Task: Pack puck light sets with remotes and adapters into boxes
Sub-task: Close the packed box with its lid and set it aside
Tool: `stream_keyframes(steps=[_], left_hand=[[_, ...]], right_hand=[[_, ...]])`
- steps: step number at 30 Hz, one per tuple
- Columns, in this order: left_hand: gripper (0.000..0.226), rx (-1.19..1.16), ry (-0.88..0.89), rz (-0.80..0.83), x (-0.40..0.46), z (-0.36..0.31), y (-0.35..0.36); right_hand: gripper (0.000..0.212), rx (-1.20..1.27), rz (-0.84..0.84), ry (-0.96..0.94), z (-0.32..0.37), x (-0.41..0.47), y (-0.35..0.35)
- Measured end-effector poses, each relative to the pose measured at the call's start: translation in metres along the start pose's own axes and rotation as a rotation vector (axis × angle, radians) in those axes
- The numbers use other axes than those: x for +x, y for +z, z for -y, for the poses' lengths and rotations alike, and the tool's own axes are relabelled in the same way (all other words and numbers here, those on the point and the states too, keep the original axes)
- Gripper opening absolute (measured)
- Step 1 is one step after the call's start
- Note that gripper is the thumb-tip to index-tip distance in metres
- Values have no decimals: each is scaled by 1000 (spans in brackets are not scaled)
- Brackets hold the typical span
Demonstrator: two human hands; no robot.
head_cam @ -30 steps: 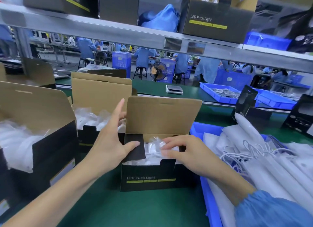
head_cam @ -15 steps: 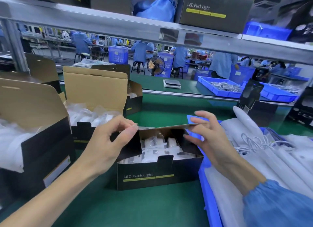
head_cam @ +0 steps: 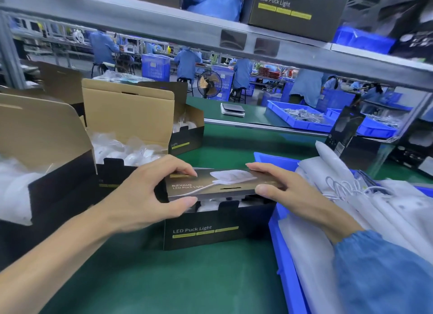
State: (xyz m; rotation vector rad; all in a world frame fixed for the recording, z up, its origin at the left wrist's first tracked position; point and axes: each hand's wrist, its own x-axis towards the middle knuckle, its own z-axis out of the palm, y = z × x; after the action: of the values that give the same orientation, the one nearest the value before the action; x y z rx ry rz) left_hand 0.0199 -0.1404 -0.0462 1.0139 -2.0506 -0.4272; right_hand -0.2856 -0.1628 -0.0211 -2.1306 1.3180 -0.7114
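Observation:
A black "LED Puck Light" box [head_cam: 206, 231] stands on the green table in front of me. Its printed lid [head_cam: 218, 184] lies folded down almost flat over the top, leaving a narrow gap at the front where white bagged parts show. My left hand [head_cam: 150, 194] pinches the lid's left end between thumb and fingers. My right hand [head_cam: 288, 191] holds the lid's right end the same way, thumb at the front edge and fingers along the back.
Open boxes with bagged puck lights stand at left [head_cam: 35, 173] and behind [head_cam: 131, 130]. A blue bin [head_cam: 283, 255] at right holds white bags and cables. A metal shelf [head_cam: 210, 39] with more boxes runs overhead. Blue trays [head_cam: 302, 119] sit farther back.
The lid stood upright a second ago with my hands at the box opening. Both hands have swung it forward and down; it now lies nearly flat over the box.

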Motion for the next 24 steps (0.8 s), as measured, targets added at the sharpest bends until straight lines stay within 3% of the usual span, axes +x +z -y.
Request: stream_keyframes(steps=[8,18,24], left_hand=[[37,59,22,-34,-1,8,2],[49,210,145,-26,-18,2,17],[48,261,219,-122,-14,-1,27]], right_hand=[[51,-99,-175,-128,-1,5,15],[63,-286,153,-28,-1,-3,11],[81,-664,120,-69,6,-8,18]])
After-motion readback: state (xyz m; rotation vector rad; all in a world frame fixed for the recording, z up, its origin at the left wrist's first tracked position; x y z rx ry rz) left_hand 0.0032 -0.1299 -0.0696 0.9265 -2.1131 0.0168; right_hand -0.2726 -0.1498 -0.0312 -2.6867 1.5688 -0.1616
